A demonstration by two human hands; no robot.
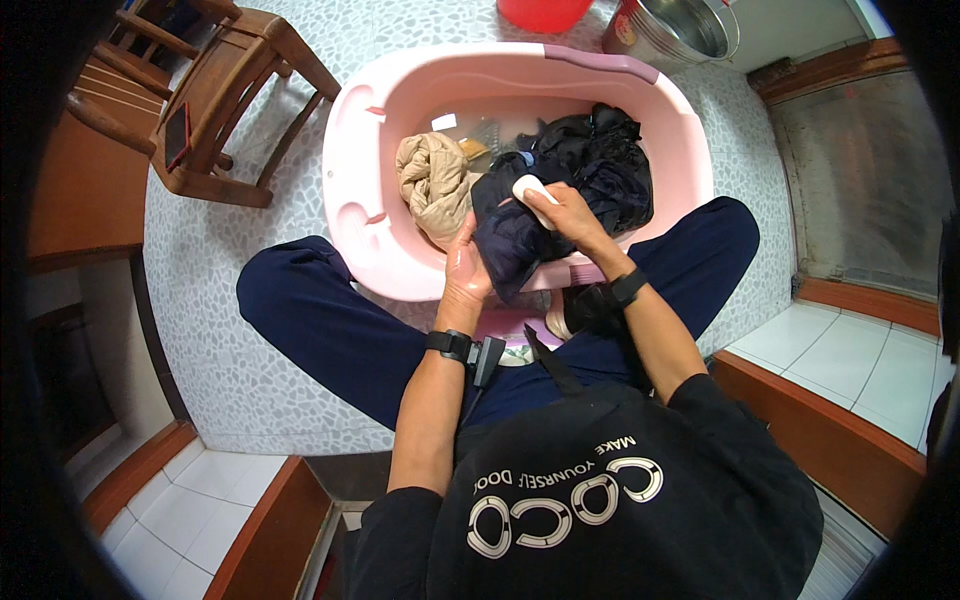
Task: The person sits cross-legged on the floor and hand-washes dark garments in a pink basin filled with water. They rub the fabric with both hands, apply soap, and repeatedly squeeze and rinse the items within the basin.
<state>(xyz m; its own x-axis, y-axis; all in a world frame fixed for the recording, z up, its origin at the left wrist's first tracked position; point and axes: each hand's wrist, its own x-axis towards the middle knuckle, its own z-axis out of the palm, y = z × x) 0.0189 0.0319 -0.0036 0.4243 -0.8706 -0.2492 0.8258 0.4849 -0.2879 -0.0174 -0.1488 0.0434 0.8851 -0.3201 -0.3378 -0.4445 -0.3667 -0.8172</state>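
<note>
A pink plastic tub (pixel 517 54) stands before me with some water in it. My right hand (pixel 570 214) grips a white bar of soap (pixel 531 193) against a dark wet garment (pixel 510 240). Along the garment's left side, my left hand (pixel 466 262) supports it near the tub's front rim; the cloth hides part of the fingers. A bunched beige quilted garment (pixel 433 184) lies in the tub's left half. More black wet clothing (pixel 600 165) is heaped on the right. Between them, something yellowish (pixel 472 148) shows in the water, too unclear to name.
At the left stands a wooden chair (pixel 225 90) with a phone (pixel 178 136) on its seat. Beyond the tub are a red plastic vessel (pixel 545 11) and a metal bucket (pixel 675 34) holding water. My knees flank the tub on the patterned floor (pixel 225 352).
</note>
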